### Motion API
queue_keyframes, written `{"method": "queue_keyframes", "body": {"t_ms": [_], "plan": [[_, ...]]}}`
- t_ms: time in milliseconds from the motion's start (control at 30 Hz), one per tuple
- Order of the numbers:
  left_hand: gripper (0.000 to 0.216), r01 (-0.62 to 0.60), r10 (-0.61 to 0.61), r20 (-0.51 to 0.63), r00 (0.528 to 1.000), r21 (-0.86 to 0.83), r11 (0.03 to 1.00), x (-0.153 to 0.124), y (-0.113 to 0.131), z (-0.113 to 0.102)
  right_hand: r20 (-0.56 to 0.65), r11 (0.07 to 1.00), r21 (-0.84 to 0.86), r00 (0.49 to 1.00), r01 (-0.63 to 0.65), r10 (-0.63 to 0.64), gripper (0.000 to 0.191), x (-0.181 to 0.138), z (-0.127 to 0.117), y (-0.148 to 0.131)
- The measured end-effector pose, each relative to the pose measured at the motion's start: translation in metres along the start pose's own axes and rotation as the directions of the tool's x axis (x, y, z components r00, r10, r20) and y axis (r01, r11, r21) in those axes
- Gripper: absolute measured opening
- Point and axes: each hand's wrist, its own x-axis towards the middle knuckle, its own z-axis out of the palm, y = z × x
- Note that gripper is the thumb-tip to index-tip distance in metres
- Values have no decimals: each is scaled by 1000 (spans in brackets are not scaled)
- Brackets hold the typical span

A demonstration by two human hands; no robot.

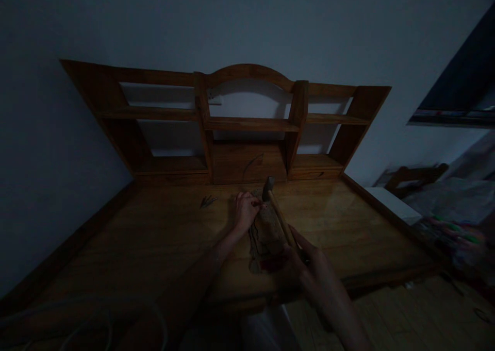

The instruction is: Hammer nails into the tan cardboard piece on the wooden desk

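Note:
My right hand (309, 263) is wrapped around the wooden handle of a hammer (284, 222). The hammer's dark metal head (267, 188) is raised at the far end, close to the fingertips of my left hand (246, 209). Those fingers are pinched together over the upper part of a worn wooden block (268, 227), on what looks like a nail, though it is small and dim. The block lies on the desk (174, 237), with a dark, uneven edge along its left side. Several loose nails (208, 201) lie in a small pile left of my left hand.
A wooden shelf unit (251, 124) with open compartments stands along the desk's back edge, against the wall. To the right are a white surface (392, 205), a wooden chair back (419, 178) and a cluttered heap under clear plastic. A pale cable (116, 300) curves at lower left.

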Motion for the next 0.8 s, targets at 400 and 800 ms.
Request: {"method": "queue_keyframes", "body": {"t_ms": [400, 800], "plan": [[15, -15, 15, -2, 1000, -31, 999, -1, -4, 5, 6, 998, 33, 999, 48, -48, 53, 3, 4, 5], [14, 55, -55, 8, 998, -46, 997, 0, 0, 4, -50, 992, 123, 999, -6, 12, 53, -8, -7, -7]]}}
